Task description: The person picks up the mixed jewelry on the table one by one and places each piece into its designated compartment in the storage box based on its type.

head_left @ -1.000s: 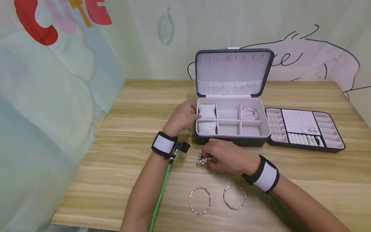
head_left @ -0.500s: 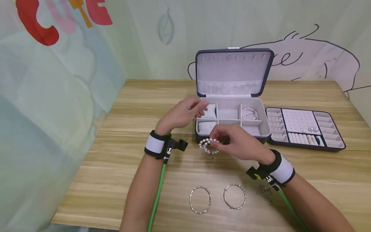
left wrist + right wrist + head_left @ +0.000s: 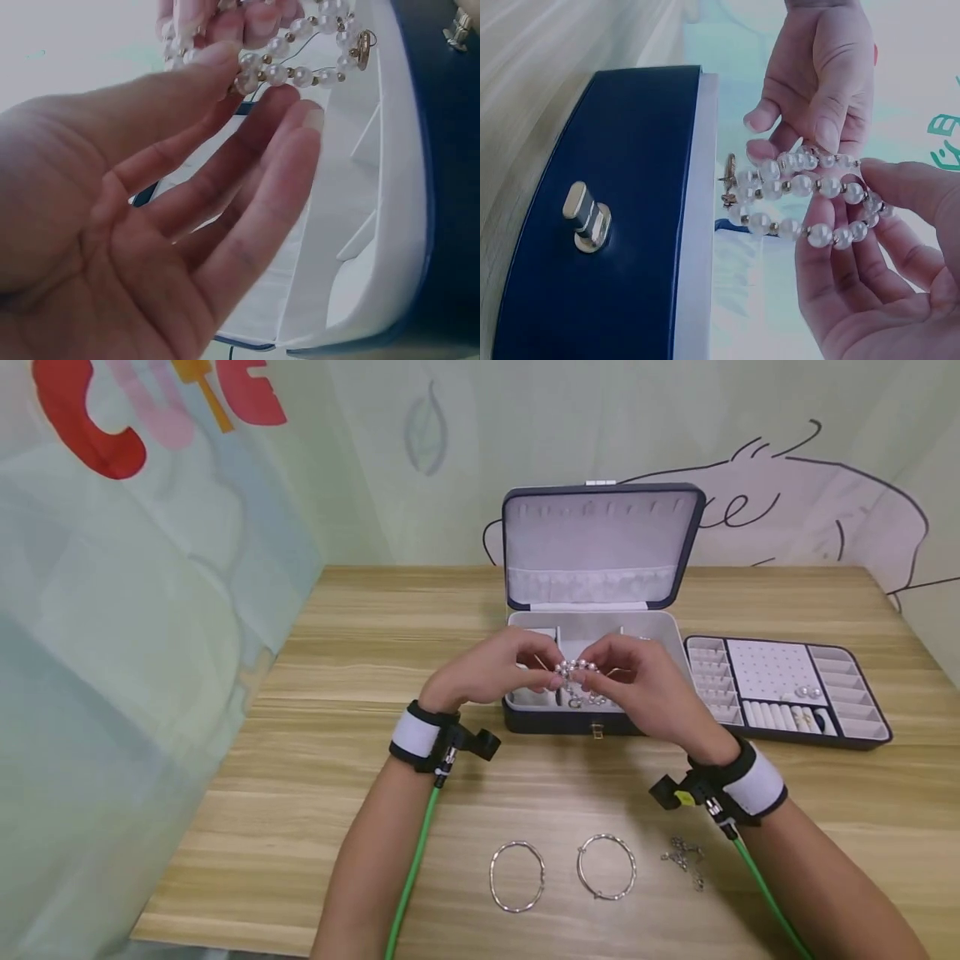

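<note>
Backdrop [image 3: 360,468], head view: pale green, printed with red and orange lettering at upper left and a line drawing at upper right.
Wooden table [image 3: 360,627], head view: light-grained, across the middle and lower frame.
Pearl bracelet [image 3: 573,666], head view: at frame centre, suspended between both hands, seen against the jewellery box [image 3: 555,723] with its lid [image 3: 600,543] raised.
Left hand [image 3: 495,672], head view: just left of centre, thumb and forefinger pinching the bracelet's left end.
Right hand [image 3: 648,681], head view: just right of centre, thumb and forefinger pinching the opposite end.
Jewellery tray [image 3: 772,668], head view: right of the box, bearing pearl earrings [image 3: 807,692] and rings [image 3: 806,720].
Lower frame, head view: left bangle [image 3: 492,877], right bangle [image 3: 581,864] and, farther right, a heaped chain [image 3: 682,856].
Left wrist view: bracelet across the top, left thumb against the beads, lower fingers slightly bent and free of them.
Right wrist view: beads looped at centre, gold charm [image 3: 731,180] hanging at their left; right thumb above, fingers behind; gold clasp [image 3: 589,217] at left.
</note>
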The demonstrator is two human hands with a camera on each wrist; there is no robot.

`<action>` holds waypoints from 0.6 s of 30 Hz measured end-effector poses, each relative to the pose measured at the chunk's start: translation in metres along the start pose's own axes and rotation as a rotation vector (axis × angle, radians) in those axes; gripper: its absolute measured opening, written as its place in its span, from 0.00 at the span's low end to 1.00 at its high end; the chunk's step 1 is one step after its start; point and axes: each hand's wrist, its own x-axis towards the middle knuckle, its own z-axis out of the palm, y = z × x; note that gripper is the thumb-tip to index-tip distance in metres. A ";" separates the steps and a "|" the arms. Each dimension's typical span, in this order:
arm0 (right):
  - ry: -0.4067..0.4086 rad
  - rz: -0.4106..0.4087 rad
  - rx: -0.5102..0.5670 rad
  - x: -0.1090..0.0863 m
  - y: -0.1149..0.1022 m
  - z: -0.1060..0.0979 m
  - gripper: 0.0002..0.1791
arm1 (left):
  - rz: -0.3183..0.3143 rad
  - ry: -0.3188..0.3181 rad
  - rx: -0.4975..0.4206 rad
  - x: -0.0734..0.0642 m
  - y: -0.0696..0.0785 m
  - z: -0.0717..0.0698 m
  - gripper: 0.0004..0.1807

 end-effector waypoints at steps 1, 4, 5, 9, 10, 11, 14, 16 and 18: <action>0.009 0.004 -0.004 0.001 0.000 0.000 0.07 | -0.013 0.008 -0.022 0.000 0.001 0.001 0.05; 0.023 0.019 -0.012 0.002 0.001 -0.001 0.08 | -0.035 0.027 -0.056 0.002 0.001 0.004 0.05; 0.028 0.025 -0.012 0.003 0.001 -0.002 0.08 | -0.039 0.034 -0.056 0.003 0.001 0.005 0.05; 0.044 0.053 -0.022 0.005 0.004 -0.006 0.09 | -0.053 0.050 -0.042 0.006 0.000 0.010 0.07; 0.046 0.058 -0.034 0.007 0.005 -0.007 0.09 | -0.059 0.056 -0.034 0.006 0.000 0.010 0.08; 0.047 0.059 -0.047 0.008 0.005 -0.009 0.09 | -0.069 0.065 -0.022 0.006 0.000 0.010 0.08; 0.053 0.060 -0.094 0.015 0.003 -0.014 0.09 | -0.116 0.113 0.036 0.006 -0.001 0.009 0.09; 0.053 0.058 -0.129 0.020 0.001 -0.019 0.08 | -0.162 0.159 0.087 0.005 -0.001 0.007 0.09; 0.057 0.060 -0.165 0.026 0.000 -0.023 0.07 | -0.209 0.209 0.139 0.004 -0.002 0.005 0.08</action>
